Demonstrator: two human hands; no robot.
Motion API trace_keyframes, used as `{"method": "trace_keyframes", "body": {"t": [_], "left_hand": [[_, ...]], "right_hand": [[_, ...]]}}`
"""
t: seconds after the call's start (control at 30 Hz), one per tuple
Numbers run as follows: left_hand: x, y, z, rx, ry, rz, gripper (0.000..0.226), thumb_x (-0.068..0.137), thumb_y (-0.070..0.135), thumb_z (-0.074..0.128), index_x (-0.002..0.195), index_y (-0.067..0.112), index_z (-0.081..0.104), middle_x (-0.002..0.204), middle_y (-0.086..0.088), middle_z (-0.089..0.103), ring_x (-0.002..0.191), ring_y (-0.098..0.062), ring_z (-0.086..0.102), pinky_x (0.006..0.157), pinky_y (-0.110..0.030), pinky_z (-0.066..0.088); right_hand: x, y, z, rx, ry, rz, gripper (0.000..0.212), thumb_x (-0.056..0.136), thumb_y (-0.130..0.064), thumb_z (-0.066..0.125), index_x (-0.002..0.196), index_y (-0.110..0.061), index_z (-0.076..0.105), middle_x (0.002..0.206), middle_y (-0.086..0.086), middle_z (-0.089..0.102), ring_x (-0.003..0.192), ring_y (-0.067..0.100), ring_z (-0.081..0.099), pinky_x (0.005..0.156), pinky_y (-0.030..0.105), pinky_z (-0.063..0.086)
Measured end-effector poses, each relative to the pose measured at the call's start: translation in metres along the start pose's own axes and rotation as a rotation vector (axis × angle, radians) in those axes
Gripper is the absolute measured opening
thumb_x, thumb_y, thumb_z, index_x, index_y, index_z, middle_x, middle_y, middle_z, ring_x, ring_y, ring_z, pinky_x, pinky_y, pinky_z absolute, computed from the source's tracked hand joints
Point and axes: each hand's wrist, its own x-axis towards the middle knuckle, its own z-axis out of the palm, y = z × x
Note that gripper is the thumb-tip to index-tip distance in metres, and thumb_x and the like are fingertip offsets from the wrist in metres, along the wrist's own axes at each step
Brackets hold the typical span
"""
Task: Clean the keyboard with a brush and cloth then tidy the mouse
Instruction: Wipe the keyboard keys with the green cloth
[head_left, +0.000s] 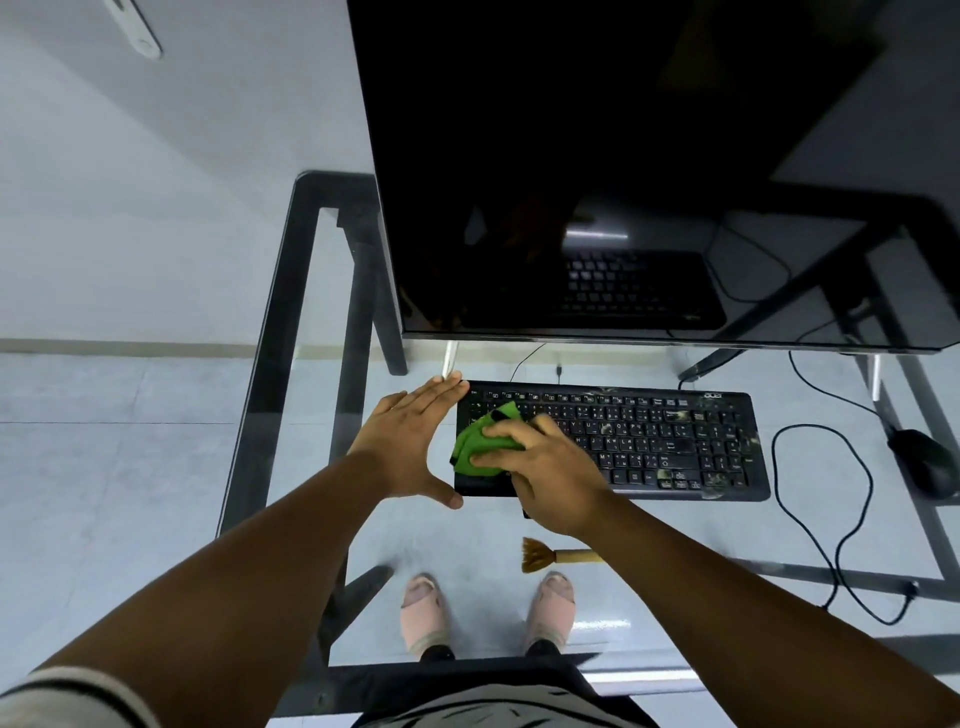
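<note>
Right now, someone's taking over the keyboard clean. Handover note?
Left hand: open, flat, braced against the keyboard's left end.
Right hand: fingers pressing the green cloth onto the left-side keys.
Brush: lying on the glass desk near the front edge, not in use.
Mouse: right of the keyboard, cable looped loosely.
Done: cannot tell how much was brushed.
Left: the right-hand keys look smudged; wipe them, then tidy the mouse and cable.

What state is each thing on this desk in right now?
monitor: screen dark.
keyboard: flat on the glass desk, debris on its right side.
green cloth: bunched, pressed onto the keyboard's left end.
brush: lying unused.
mouse: untouched, cable looped.
right hand: gripping the cloth.
left hand: open, against the keyboard's edge.
</note>
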Motion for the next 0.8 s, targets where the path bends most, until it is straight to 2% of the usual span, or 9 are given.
{"method": "trace_keyframes", "body": {"t": [0.07,0.2,0.37,0.43,0.53,0.63,0.8], "left_hand": [[0.0,0.0,0.002,0.009,0.0,-0.007,0.137,0.052,0.081,0.07,0.152,0.033,-0.011,0.162,0.013,-0.012,0.149,-0.008,-0.008,0.119,-0.036,0.0],[-0.002,0.001,0.004,-0.004,0.02,-0.025,0.136,0.051,0.082,0.07,0.152,0.035,-0.009,0.162,0.013,-0.008,0.148,-0.006,-0.012,0.119,-0.037,-0.002],[-0.001,-0.001,0.002,-0.009,0.029,-0.009,0.138,0.048,0.081,0.072,0.153,0.034,-0.004,0.162,0.014,-0.003,0.148,-0.005,-0.011,0.118,-0.035,-0.002],[-0.002,-0.002,0.002,-0.006,0.029,-0.006,0.138,0.048,0.081,0.072,0.153,0.035,-0.005,0.162,0.014,-0.003,0.148,-0.005,-0.011,0.118,-0.036,-0.002],[-0.002,-0.002,0.0,0.011,0.016,0.004,0.136,0.051,0.082,0.07,0.153,0.035,-0.007,0.162,0.014,-0.005,0.148,-0.005,-0.01,0.119,-0.036,-0.002],[-0.002,-0.003,-0.001,0.034,0.007,0.011,0.135,0.052,0.082,0.068,0.152,0.035,-0.009,0.162,0.014,-0.007,0.148,-0.006,-0.01,0.119,-0.036,-0.001],[-0.002,-0.007,-0.006,0.064,-0.014,0.04,0.136,0.051,0.082,0.069,0.153,0.035,-0.008,0.162,0.015,-0.009,0.147,-0.003,-0.012,0.117,-0.033,-0.004]], "right_hand": [[0.007,-0.003,-0.002,-0.032,0.0,0.029,0.054,0.085,-0.007,0.054,0.128,-0.041,0.059,0.14,-0.012,0.048,0.101,0.023,0.042,0.071,0.036,0.05],[0.015,-0.016,0.004,-0.071,0.033,0.111,0.059,0.085,-0.007,0.054,0.133,-0.042,0.053,0.145,-0.013,0.042,0.105,0.024,0.04,0.08,0.04,0.051],[-0.008,-0.018,0.012,-0.083,-0.054,-0.021,0.06,0.082,-0.004,0.056,0.127,-0.044,0.056,0.138,-0.014,0.048,0.098,0.025,0.045,0.067,0.035,0.051],[-0.005,-0.018,0.009,-0.124,-0.075,-0.001,0.065,0.082,-0.005,0.056,0.132,-0.045,0.049,0.142,-0.015,0.043,0.103,0.024,0.044,0.066,0.035,0.052],[0.008,-0.019,0.003,-0.132,-0.037,0.102,0.07,0.085,-0.005,0.053,0.139,-0.046,0.039,0.148,-0.017,0.032,0.107,0.021,0.037,0.072,0.036,0.051],[0.007,-0.02,0.004,-0.119,-0.024,0.091,0.069,0.085,-0.003,0.053,0.136,-0.047,0.045,0.146,-0.016,0.035,0.105,0.021,0.037,0.073,0.035,0.048],[-0.019,-0.002,0.005,-0.136,-0.029,-0.024,0.063,0.078,0.003,0.058,0.12,-0.045,0.061,0.135,-0.014,0.051,0.096,0.024,0.045,0.062,0.035,0.052]]}}
